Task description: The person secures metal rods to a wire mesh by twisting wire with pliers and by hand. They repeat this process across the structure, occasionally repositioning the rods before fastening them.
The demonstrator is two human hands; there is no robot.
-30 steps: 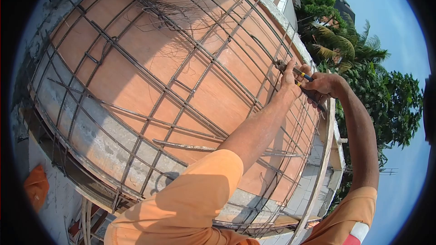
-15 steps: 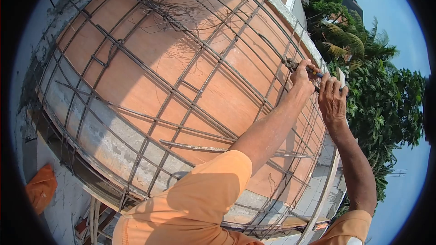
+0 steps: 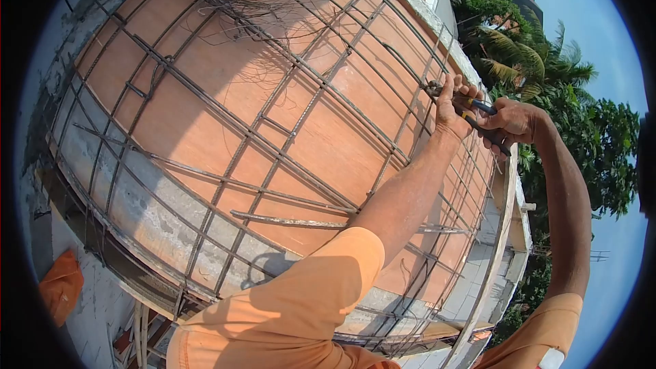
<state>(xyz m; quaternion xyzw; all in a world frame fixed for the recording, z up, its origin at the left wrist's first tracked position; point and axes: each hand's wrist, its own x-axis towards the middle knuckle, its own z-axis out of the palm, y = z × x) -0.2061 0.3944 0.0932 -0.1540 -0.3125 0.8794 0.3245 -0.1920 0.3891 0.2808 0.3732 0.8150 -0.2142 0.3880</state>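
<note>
Plywood decking, orange-brown, laid outdoors high up, under a rebar grid of crossed steel bars that covers nearly all of it. Grey concrete edge runs along the lower left side. Palm and leafy trees and clear blue sky show past the far edge (strong sun, hard shadows).

Head view, counts: one pair of pliers, one loose tangle of tie wire lying on the grid at the far end, one orange cloth down at lower left off the deck, two hands, two orange sleeves.

Left hand is clenched over a bar of the grid at a crossing near the far right edge, fingers curled on top. Right hand is just beside it, wrapped around the dark handles of the pliers; the tool's head sits at that same crossing, touching the left hand's fingers.
</note>
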